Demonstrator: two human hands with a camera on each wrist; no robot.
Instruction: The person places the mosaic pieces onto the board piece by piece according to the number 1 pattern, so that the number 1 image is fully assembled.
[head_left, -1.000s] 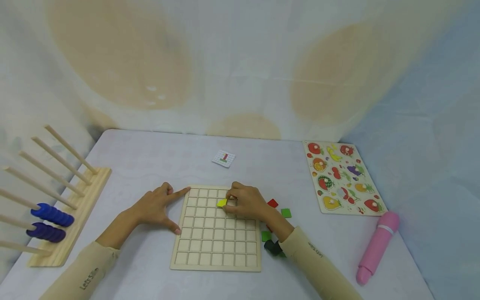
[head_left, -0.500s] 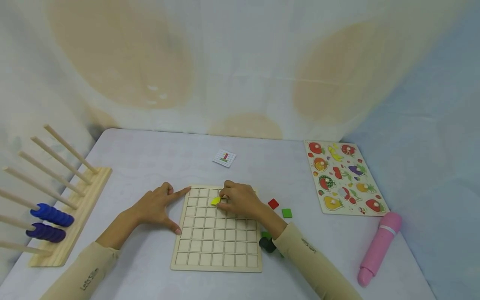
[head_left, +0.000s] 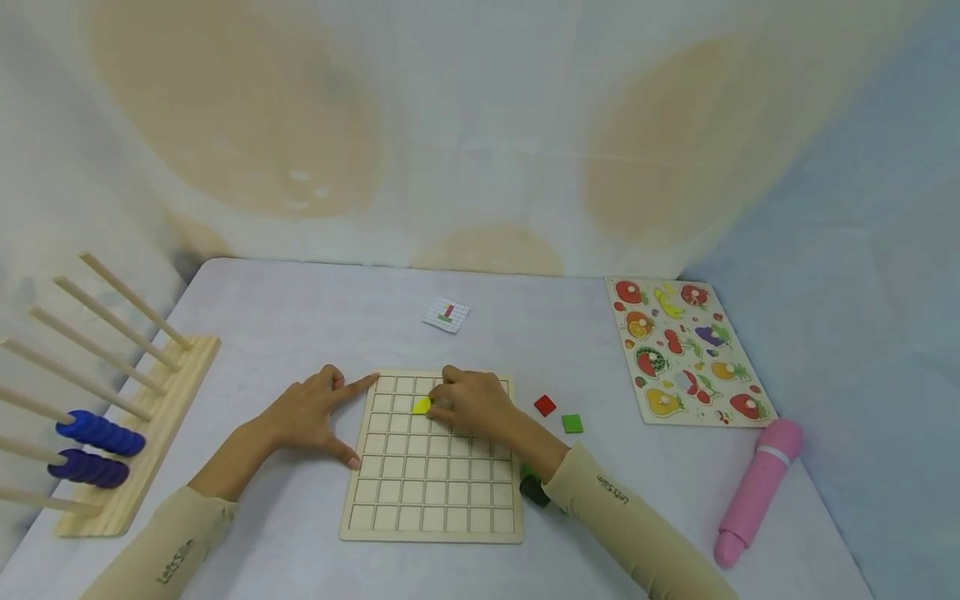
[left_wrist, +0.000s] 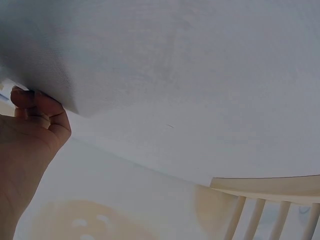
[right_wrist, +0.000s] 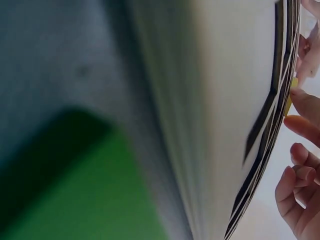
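In the head view a pale wooden grid board (head_left: 408,492) lies on the table. My left hand (head_left: 303,417) is at its left side, index finger stretched to the top left corner and thumb at the left edge. My right hand (head_left: 476,406) is over the board's upper part, thumb and fingers pinching a small yellow square tile (head_left: 421,406) at a cell in the second row. The right wrist view shows the yellow tile (right_wrist: 293,90) at the fingertips of the right hand (right_wrist: 305,150). In the left wrist view the left hand (left_wrist: 32,145) is seen from below.
Right of the board lie a red tile (head_left: 545,405), a green tile (head_left: 572,423) and dark pieces partly behind the sleeve. A pattern card (head_left: 447,315) lies beyond it. A peg abacus (head_left: 161,417) stands left; a fruit puzzle board (head_left: 686,350) and a pink cylinder (head_left: 757,492) lie right.
My right hand has moved left across the board with the yellow tile, which now looks flatter against the grid. The left hand stays at the board's edge.
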